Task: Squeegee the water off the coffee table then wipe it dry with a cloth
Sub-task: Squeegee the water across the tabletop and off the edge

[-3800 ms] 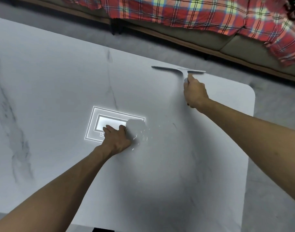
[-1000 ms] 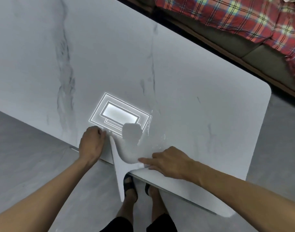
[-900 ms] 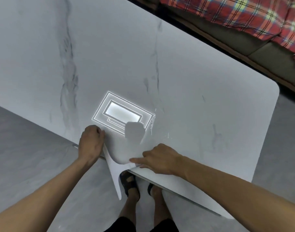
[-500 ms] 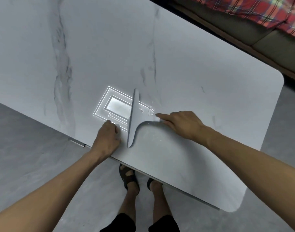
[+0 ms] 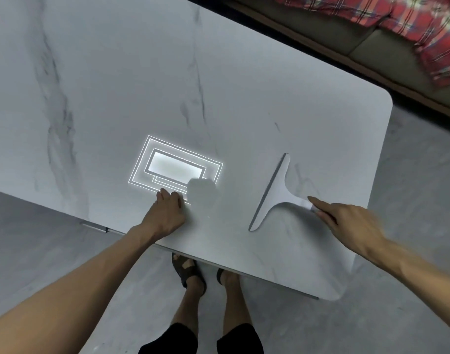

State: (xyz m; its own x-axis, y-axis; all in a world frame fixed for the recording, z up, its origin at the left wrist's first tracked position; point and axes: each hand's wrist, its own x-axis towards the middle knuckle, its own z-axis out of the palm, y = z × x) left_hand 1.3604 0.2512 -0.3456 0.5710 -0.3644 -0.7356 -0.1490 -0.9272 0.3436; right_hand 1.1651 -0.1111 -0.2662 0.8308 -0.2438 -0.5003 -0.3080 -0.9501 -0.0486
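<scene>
The white marble-look coffee table (image 5: pixel 116 85) fills most of the view. A white T-shaped squeegee (image 5: pixel 275 195) lies on its right part, with the blade running from near to far. My right hand (image 5: pixel 351 221) grips the end of its handle, index finger stretched along it. My left hand (image 5: pixel 167 213) rests on the table near the front edge, fingers curled, with nothing seen in it. A few tiny water drops glint just right of that hand. No cloth is in view.
A ceiling light's reflection (image 5: pixel 175 167) shines on the table beyond my left hand. A sofa (image 5: pixel 346 39) with a red plaid blanket (image 5: pixel 423 29) stands past the far edge. My sandalled feet (image 5: pixel 188 272) are on the grey floor at the near edge.
The squeegee has moved from the front edge by the reflection to the right part of the table, drawn by my right hand. My left hand has stayed near the front edge.
</scene>
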